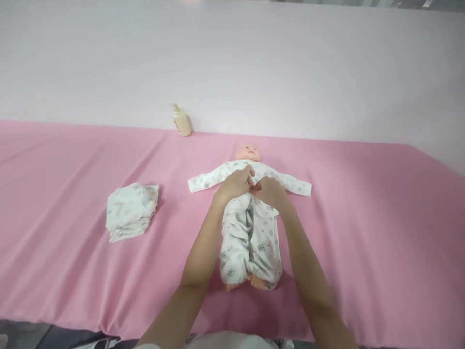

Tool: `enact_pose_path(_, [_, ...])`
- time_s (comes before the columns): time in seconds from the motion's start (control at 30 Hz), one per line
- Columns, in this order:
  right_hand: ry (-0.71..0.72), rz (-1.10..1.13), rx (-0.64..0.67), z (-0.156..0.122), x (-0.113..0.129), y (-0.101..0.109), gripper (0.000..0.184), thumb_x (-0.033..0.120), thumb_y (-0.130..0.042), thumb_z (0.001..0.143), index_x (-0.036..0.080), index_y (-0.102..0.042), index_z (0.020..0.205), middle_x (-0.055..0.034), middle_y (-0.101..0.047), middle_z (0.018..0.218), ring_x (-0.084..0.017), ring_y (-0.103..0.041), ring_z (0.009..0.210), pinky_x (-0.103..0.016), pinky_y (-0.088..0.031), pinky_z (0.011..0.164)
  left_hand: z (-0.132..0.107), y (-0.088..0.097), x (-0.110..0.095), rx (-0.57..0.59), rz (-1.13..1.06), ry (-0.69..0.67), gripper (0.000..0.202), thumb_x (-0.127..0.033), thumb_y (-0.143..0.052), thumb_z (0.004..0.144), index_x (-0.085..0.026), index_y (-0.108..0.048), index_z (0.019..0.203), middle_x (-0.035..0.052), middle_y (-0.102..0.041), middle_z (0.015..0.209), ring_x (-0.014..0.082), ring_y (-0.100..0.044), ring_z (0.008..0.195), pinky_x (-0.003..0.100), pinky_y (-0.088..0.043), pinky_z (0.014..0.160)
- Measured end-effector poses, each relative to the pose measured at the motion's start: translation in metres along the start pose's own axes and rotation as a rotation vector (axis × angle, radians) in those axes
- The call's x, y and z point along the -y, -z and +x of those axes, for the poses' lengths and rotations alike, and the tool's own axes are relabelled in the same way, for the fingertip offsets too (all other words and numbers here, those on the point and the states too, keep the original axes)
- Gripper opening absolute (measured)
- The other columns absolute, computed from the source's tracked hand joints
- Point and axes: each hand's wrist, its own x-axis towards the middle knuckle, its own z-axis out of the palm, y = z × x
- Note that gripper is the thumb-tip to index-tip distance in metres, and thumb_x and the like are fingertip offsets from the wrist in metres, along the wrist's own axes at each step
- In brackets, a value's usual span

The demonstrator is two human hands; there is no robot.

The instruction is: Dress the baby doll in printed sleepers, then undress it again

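A baby doll [248, 152] lies on its back on the pink cloth, head away from me and feet toward me. It wears a white printed baby top [221, 173] with sleeves spread wide, and matching printed trousers [264, 242]. Over the doll's belly, my left hand [238, 184] pinches the front of the top. My right hand [271, 193] meets it there, its fingers closed on the same front near the middle. The top's lower edge parts below my hands. Whatever fastening lies between the fingertips is hidden.
A folded pile of white printed baby clothes [132, 211] rests to the left. At the back, a cream pump bottle [181, 121] stands against the pale wall [232, 72]. The pink cloth [363, 232] covers the table and creases toward its front edge.
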Motion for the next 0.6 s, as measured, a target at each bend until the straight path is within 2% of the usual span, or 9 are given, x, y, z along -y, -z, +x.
enact_pose_path(0.1, [-0.046, 0.085, 0.008, 0.002, -0.002, 0.001, 0.026, 0.037, -0.061, 0.075, 0.019, -0.060, 0.056, -0.0011, -0.056, 0.053, -0.015, -0.053, 0.052, -0.026, -0.031, 0.049, 0.001, 0.002, 0.005, 0.061, -0.106, -0.012, 0.032, -0.011, -0.047, 0.073, -0.021, -0.047, 0.103, 0.0018, -0.068, 0.084, 0.0157, -0.063, 0.076, 0.023, -0.044, 0.058])
enact_pose_path(0.17, [-0.069, 0.093, -0.010, 0.006, -0.005, -0.001, 0.020, 0.034, -0.063, 0.074, 0.019, -0.062, 0.061, -0.0012, -0.060, 0.058, -0.014, -0.054, 0.054, -0.025, -0.032, 0.050, 0.002, 0.003, 0.008, 0.070, -0.132, -0.033, 0.032, -0.013, -0.046, 0.075, -0.021, -0.048, 0.106, 0.0026, -0.067, 0.089, 0.0150, -0.062, 0.079, 0.023, -0.046, 0.061])
enact_pose_path(0.27, [-0.054, 0.069, -0.006, 0.009, -0.008, -0.003, 0.013, 0.027, -0.060, 0.075, 0.019, -0.064, 0.066, -0.0027, -0.064, 0.064, -0.014, -0.056, 0.057, -0.025, -0.034, 0.053, 0.005, 0.000, 0.012, 0.008, -0.063, -0.057, 0.034, -0.013, -0.046, 0.075, -0.020, -0.052, 0.108, 0.0037, -0.064, 0.101, 0.0147, -0.061, 0.081, 0.025, -0.047, 0.068])
enact_pose_path(0.47, [-0.019, 0.200, 0.099, 0.013, -0.017, -0.002, 0.018, 0.028, -0.058, 0.077, 0.017, -0.062, 0.063, -0.0018, -0.062, 0.058, -0.013, -0.055, 0.052, -0.023, -0.038, 0.051, 0.011, -0.009, 0.014, -0.056, 0.033, -0.066, 0.038, -0.019, -0.050, 0.075, -0.021, -0.054, 0.112, 0.0045, -0.057, 0.119, 0.0204, -0.055, 0.105, 0.032, -0.044, 0.088])
enact_pose_path(0.6, [-0.025, 0.395, 0.176, 0.018, -0.027, -0.001, 0.015, 0.025, -0.060, 0.075, 0.015, -0.063, 0.065, -0.0029, -0.062, 0.060, -0.012, -0.056, 0.053, -0.022, -0.043, 0.051, 0.011, -0.010, 0.013, -0.056, 0.064, -0.022, 0.044, -0.024, -0.053, 0.075, -0.021, -0.049, 0.119, 0.0066, -0.056, 0.119, 0.0219, -0.055, 0.105, 0.034, -0.044, 0.088])
